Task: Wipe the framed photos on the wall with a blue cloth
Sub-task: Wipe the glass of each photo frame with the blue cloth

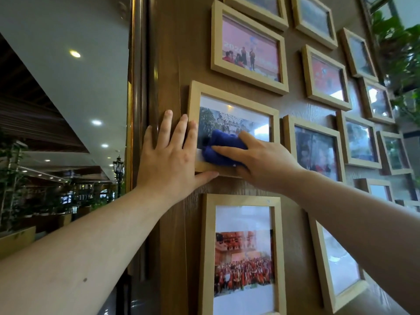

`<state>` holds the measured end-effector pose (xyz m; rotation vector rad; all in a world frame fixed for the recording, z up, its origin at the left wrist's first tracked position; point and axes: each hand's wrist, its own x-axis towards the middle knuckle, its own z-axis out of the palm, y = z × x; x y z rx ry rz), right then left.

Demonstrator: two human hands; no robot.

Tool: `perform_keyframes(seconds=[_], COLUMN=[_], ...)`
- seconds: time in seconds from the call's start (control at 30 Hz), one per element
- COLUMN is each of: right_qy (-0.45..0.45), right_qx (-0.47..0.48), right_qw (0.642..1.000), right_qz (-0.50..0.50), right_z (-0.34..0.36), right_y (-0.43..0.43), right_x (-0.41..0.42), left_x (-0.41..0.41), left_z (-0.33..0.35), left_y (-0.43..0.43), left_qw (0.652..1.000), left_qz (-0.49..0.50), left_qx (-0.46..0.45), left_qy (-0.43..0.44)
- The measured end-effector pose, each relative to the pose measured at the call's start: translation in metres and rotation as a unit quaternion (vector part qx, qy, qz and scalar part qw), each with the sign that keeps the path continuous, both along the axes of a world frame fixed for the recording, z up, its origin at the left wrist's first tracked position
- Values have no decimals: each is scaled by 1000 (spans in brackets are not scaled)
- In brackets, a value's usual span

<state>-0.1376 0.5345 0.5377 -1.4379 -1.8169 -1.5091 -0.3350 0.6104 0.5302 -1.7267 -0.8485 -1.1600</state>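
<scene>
Two hands on one frame (231, 96): my left hand (172, 155), fingers spread flat, steadies its left edge; right hand (261, 160) presses the bunched cloth (223, 144) against the glass.

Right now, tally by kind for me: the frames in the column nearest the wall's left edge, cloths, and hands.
Wooden frames in that column: 4: top one cut off by the picture edge, pink photo, one being wiped, bottom portrait
Blue cloth: 1
Hands: 2: left hand, right hand
Total: 7
</scene>
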Motion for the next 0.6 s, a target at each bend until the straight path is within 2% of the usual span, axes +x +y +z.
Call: perform_keyframes(seconds=[0.17, 0.33, 0.6], right_qy=[85, 123, 202], right_qx=[30, 35, 83], right_qw=[993, 984, 966], right_qz=[-72, -125, -137], right_z=[-14, -23, -31], right_y=[-8, -24, -58], right_x=[36, 54, 100], left_x=[-2, -2, -3], left_z=[2, 0, 4], left_y=[1, 1, -9], left_qw=[1000, 1000, 999], left_qz=[-3, -5, -47], left_qx=[-4, -1, 23], left_qy=[3, 5, -4])
